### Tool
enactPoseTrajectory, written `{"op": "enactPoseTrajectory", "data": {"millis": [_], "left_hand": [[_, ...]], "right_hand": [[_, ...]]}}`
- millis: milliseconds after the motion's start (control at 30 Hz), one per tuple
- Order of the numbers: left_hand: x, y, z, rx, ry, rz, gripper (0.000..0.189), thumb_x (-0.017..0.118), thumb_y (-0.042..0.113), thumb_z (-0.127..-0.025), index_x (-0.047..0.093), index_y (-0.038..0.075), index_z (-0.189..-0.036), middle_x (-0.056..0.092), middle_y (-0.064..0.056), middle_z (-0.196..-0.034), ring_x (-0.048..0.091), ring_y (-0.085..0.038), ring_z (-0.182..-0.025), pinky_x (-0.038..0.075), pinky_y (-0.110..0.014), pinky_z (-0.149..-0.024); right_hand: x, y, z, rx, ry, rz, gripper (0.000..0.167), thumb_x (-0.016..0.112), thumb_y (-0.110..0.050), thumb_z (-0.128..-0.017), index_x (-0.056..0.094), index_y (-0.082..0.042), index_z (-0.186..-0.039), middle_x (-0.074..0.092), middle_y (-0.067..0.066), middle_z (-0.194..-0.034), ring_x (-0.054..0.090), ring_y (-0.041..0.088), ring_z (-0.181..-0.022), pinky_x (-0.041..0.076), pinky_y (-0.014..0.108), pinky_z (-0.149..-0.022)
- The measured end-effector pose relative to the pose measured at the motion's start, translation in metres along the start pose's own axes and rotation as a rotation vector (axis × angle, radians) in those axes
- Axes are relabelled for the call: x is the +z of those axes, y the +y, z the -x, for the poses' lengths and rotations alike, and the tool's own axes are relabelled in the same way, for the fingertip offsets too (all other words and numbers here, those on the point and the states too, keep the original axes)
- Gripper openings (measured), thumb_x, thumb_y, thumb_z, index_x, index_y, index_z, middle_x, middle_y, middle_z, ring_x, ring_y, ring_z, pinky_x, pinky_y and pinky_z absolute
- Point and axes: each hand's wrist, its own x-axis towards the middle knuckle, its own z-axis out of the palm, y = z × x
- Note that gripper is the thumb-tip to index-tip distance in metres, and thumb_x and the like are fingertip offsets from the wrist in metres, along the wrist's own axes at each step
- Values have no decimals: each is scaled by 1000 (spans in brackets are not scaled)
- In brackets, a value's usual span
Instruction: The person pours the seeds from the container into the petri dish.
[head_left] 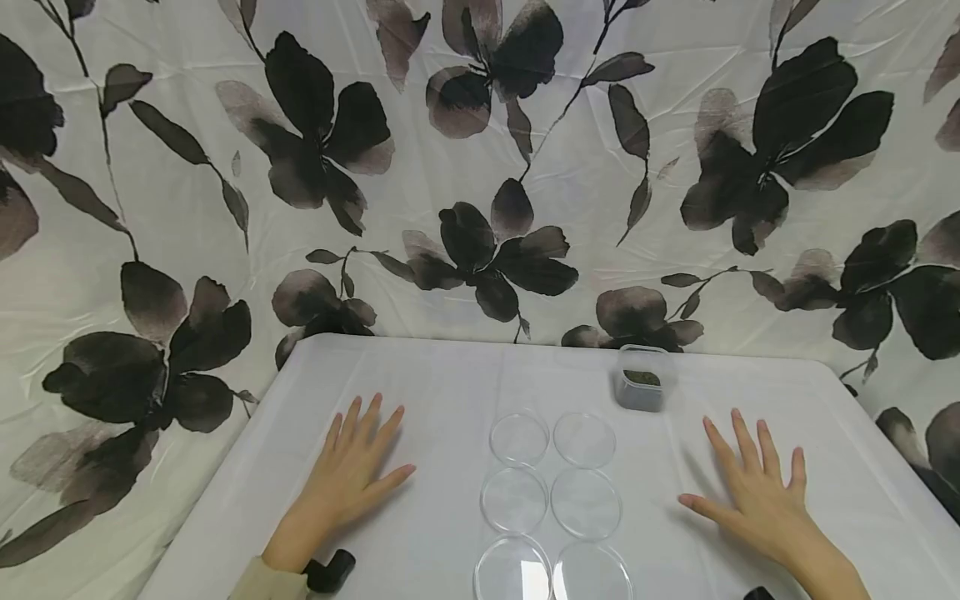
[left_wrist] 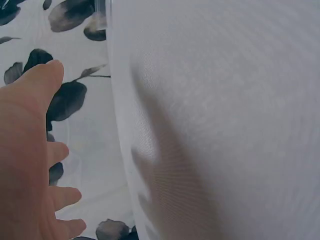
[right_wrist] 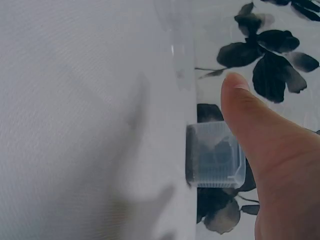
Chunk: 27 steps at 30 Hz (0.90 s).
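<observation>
Wht tbl (head_left: 442,533): L hand (head_left: 352,479) & R hand (head_left: 761,497) spread, empty, room btwn each & dishes (head_left: 513,500); tub (head_left: 639,397) nr far edge (head_left: 450,342).

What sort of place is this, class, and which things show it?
Probably a staged indoor tabletop workspace: a plain white table, a creased white backdrop with a dark floral print, and six round transparent dishes set out in two columns.

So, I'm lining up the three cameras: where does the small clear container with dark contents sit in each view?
Head: the small clear container is right of centre, near the far edge of the white table.
Left wrist: cannot tell; a clear piece cut off at the top might be it.
Right wrist: right of centre, just left of the right hand.
Shared landmark: the black-flowered cloth.
</observation>
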Motion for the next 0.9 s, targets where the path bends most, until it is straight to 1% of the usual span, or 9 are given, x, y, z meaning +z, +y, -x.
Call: {"op": "enactPoseTrajectory", "data": {"millis": [133, 300, 367, 533, 667, 733, 800, 900], "left_hand": [[1, -3, 0, -1, -2, 57, 75, 56, 55, -95, 36, 13, -154, 27, -25, -157, 19, -50, -143, 22, -68, -110], [6, -8, -1, -12, -3, 173, 71, 58, 48, -96, 37, 12, -153, 32, -25, -155, 24, -51, -141, 26, -69, -108], [9, -11, -2, -21, -12, 223, 71, 58, 48, -96, 37, 12, -153, 33, -24, -155, 25, -50, -142, 25, -69, -108], [18, -14, -7, -18, -34, 355, 72, 59, 45, -97, 34, 9, -154, 34, -23, -155, 25, -47, -143, 21, -69, -109], [25, -14, -14, -9, -52, 488, 72, 60, 42, -97, 34, 5, -153, 34, -23, -155, 22, -46, -145, 20, -68, -111], [26, -13, -17, -24, -76, 565, 74, 62, 42, -96, 32, 6, -154, 32, -20, -157, 19, -44, -146, 17, -65, -113], [29, -11, -21, -52, -107, 638, 75, 62, 44, -96, 30, 9, -155, 30, -18, -159, 16, -41, -148, 15, -63, -115], [32, -7, -28, -89, -136, 735, 77, 63, 45, -96, 29, 11, -156, 28, -14, -160, 16, -36, -149, 14, -58, -118]], "right_hand": [[0, 1, -2, 7, -3, -10, 110, 69, -65, -80, 4, -28, -160, -3, 17, -164, -17, 39, -148, -17, 72, -105], [2, 2, -7, 18, -16, -36, 110, 69, -63, -82, 0, -26, -160, -5, 19, -164, -17, 40, -148, -13, 75, -104], [3, 3, -10, 18, -17, -50, 110, 69, -62, -82, -1, -26, -160, -6, 19, -164, -17, 40, -148, -14, 74, -104], [4, 3, -14, 17, -19, -91, 110, 69, -60, -83, 1, -22, -160, -10, 18, -164, -18, 41, -147, -15, 73, -105], [6, 4, -20, 26, -30, -151, 109, 68, -57, -85, -2, -20, -160, -10, 20, -164, -17, 41, -147, -15, 72, -105], [7, 4, -25, 28, -34, -187, 109, 68, -55, -86, -4, -19, -160, -9, 21, -163, -16, 43, -147, -14, 73, -105], [9, 5, -30, 34, -38, -212, 108, 67, -54, -88, -6, -19, -160, -9, 22, -163, -14, 45, -147, -13, 73, -105], [12, 5, -38, 44, -33, -268, 108, 67, -51, -88, -5, -14, -159, -5, 27, -162, -6, 50, -146, -10, 75, -105]]}}
